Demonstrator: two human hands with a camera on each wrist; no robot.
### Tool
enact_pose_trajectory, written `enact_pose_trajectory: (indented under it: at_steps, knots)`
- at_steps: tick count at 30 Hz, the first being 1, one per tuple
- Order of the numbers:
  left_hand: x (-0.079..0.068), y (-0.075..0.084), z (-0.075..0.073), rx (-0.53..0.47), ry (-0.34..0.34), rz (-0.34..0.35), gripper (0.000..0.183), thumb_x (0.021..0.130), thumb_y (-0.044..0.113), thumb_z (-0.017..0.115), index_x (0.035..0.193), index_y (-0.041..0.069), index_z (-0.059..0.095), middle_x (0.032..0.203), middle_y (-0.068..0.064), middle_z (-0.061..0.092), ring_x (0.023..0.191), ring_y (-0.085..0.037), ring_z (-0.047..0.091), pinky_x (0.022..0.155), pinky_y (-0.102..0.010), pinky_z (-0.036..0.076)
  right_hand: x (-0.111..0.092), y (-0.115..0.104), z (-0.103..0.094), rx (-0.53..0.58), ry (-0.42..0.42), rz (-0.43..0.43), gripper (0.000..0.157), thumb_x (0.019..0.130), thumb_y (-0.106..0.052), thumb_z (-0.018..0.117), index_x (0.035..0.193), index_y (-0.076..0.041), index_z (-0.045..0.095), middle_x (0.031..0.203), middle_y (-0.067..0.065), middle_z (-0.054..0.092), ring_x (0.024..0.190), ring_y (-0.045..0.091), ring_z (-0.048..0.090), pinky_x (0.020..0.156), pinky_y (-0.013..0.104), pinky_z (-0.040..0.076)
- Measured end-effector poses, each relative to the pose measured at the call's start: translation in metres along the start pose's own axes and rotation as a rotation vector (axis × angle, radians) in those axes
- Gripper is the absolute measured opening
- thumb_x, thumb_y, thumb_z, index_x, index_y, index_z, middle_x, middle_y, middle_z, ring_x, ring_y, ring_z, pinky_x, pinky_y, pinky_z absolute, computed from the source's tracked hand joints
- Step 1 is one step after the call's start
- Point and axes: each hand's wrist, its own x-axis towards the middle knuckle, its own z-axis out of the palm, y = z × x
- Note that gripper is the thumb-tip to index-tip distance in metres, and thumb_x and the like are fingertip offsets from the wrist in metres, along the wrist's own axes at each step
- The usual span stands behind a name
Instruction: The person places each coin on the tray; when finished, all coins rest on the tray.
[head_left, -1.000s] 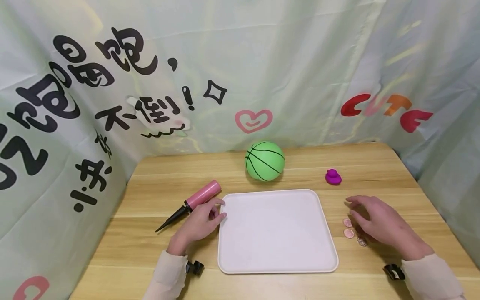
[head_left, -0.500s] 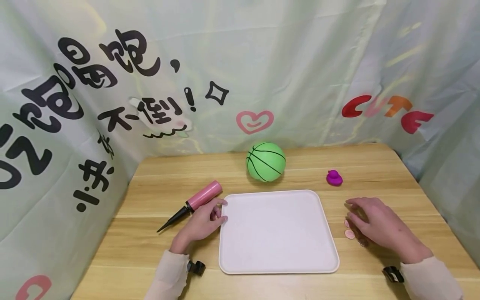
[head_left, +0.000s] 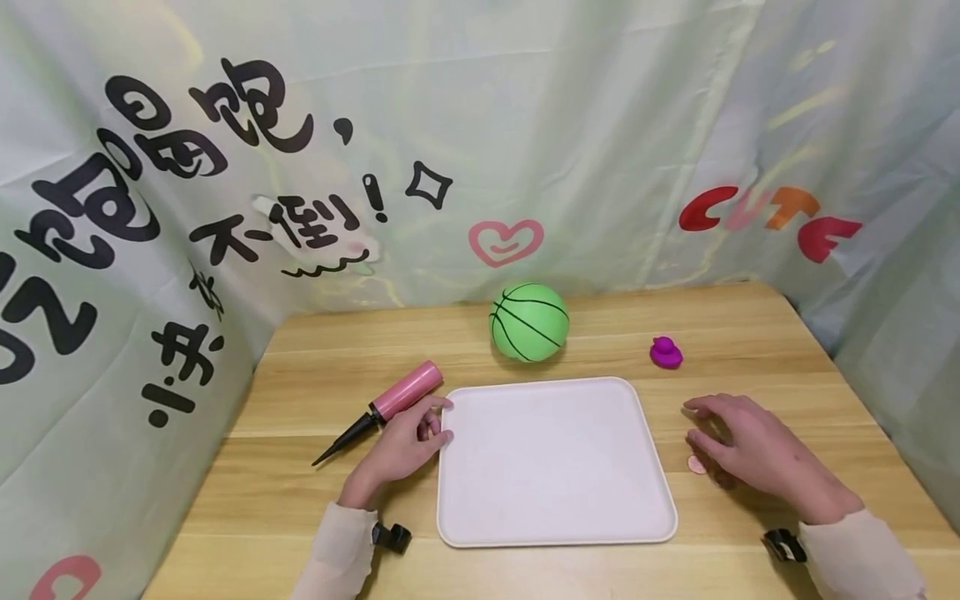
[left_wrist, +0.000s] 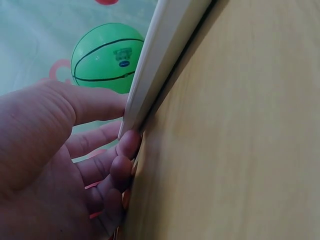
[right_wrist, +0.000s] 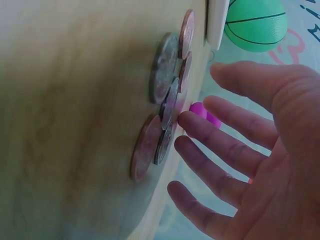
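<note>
The coins lie clustered on the worktop, partly beneath the right hand, much the nearer one; its fingers are spread, holding nothing. The left hand pinches the left rim of the tray, which lies between that hand and the coins.

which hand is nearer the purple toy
Right: the right hand is front-right of the purple toy; the left hand is farther, gripping the left edge of the white tray.

The pale green cloth curtain carried multicoloured "CUTE" above the wooden table's far-right corner, black "不倒!" above its far-left one.
</note>
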Motion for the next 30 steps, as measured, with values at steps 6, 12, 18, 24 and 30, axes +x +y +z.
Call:
enact_pose_trajectory:
  at_steps: [6,12,18,24,30]
  knots:
    - [0.0005,-0.0001,-0.0009,-0.002,-0.002,0.002,0.04,0.102,0.013,0.077,0.139,0.014,0.064,0.092,0.002,0.062,0.08,-0.012,0.054,0.074,-0.022,0.045,0.0014,-0.0018,-0.0016,0.001,-0.025,0.006,0.04,0.097,-0.023,0.082,0.13,-0.002,0.073,0.124,0.019,0.076,0.117,0.044,0.071,0.1,0.067,0.055]
    - [0.0003,0.001,-0.0016,0.011,-0.005,0.019,0.039,0.102,0.013,0.077,0.14,0.012,0.063,0.093,0.002,0.061,0.079,-0.01,0.053,0.073,-0.022,0.045,0.0017,-0.002,-0.0025,0.027,-0.075,0.015,0.041,0.094,-0.025,0.085,0.127,-0.004,0.075,0.112,0.007,0.077,0.103,0.028,0.073,0.094,0.06,0.059]
    - [0.0006,0.0009,-0.0005,0.022,-0.006,0.019,0.039,0.103,0.013,0.076,0.14,0.013,0.063,0.093,0.002,0.06,0.079,-0.011,0.053,0.073,-0.022,0.045,0.0036,-0.0019,-0.001,0.011,-0.118,0.018,0.034,0.097,-0.019,0.081,0.127,-0.004,0.074,0.101,-0.003,0.074,0.091,0.013,0.067,0.087,0.048,0.06]
    - [0.001,0.0008,-0.0003,0.04,0.0,0.026,0.039,0.103,0.015,0.076,0.14,0.013,0.064,0.092,0.003,0.06,0.079,-0.01,0.053,0.072,-0.023,0.044,0.0065,-0.0011,-0.0026,0.024,-0.149,0.027,0.035,0.098,-0.016,0.081,0.129,-0.003,0.073,0.093,-0.007,0.069,0.082,0.005,0.059,0.079,0.034,0.056]
    - [-0.0006,0.002,-0.0002,0.039,0.016,0.04,0.039,0.102,0.013,0.076,0.139,0.012,0.064,0.091,0.004,0.06,0.078,-0.009,0.053,0.072,-0.023,0.045,0.0088,-0.0025,-0.0043,0.059,-0.206,0.038,0.038,0.098,-0.012,0.079,0.131,0.001,0.067,0.09,-0.005,0.066,0.077,0.007,0.056,0.072,0.027,0.052]
